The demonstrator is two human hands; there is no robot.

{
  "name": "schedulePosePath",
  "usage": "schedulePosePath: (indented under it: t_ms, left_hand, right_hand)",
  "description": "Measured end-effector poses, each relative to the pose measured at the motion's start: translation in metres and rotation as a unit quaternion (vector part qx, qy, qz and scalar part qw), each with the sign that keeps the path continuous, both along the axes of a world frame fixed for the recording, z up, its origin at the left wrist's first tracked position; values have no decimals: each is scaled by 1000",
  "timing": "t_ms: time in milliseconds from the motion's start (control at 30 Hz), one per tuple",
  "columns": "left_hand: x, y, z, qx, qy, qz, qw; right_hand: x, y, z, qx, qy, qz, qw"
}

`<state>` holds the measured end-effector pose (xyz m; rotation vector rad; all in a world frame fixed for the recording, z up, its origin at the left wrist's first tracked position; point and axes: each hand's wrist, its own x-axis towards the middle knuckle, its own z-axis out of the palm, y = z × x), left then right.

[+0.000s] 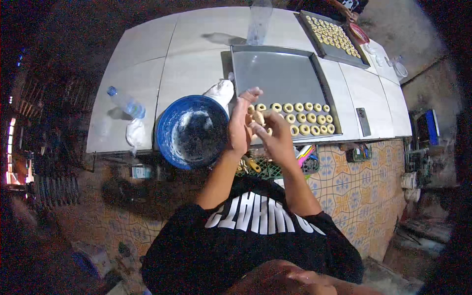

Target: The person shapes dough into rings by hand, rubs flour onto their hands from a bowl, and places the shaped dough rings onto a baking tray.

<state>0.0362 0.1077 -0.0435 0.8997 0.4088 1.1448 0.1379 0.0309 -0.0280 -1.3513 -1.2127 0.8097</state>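
My left hand (239,125) is held up edge-on with its fingers stretched out, beside the blue basin and over the tray's near left corner. My right hand (277,137) pinches a small piece of pale dough (258,118) close to the left palm. Whether the dough also touches that palm I cannot tell. Under and to the right of my hands is a large metal tray (280,73). Rows of small dough rings (311,118) lie along its near side, partly hidden by my hands, and its far part is bare metal.
Left of the tray stands a blue basin (167,140), with a white bag (221,92) behind it. A plastic bottle (129,104) lies farther left; another clear bottle (259,24) stands behind the tray. A phone (363,122) is at right. Another person's hand (351,15) is near a second ring-filled tray (322,49).
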Motion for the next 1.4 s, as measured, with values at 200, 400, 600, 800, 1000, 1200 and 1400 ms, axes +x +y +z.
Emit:
schedulePosePath:
  t_ms: [200, 400, 600, 800, 1000, 1200, 1400]
  left_hand:
    - [-15, -5, 1, 130, 220, -29, 966]
    - [-15, -11, 8, 125, 300, -42, 945]
    - [-11, -9, 0, 112, 207, -51, 971]
    - [-11, -9, 2, 48, 129, -64, 988]
    - [0, -8, -3, -191, -91, -150, 966]
    - [9, -9, 4, -230, -193, -248, 921]
    - [15, -9, 19, -233, -231, -190, 926]
  right_hand:
    - [28, -3, -5, -2, 189, 25, 982]
    - [32, -16, 9, -38, 235, 0, 971]
    - [36, -12, -2, -30, 172, -6, 985]
    - [34, -7, -3, 4, 155, -29, 987]
    - [35, -11, -26, -5, 113, -10, 994]
    - [9, -7, 16, 36, -205, -73, 975]
    - [8, -3, 5, 133, -359, -138, 914]
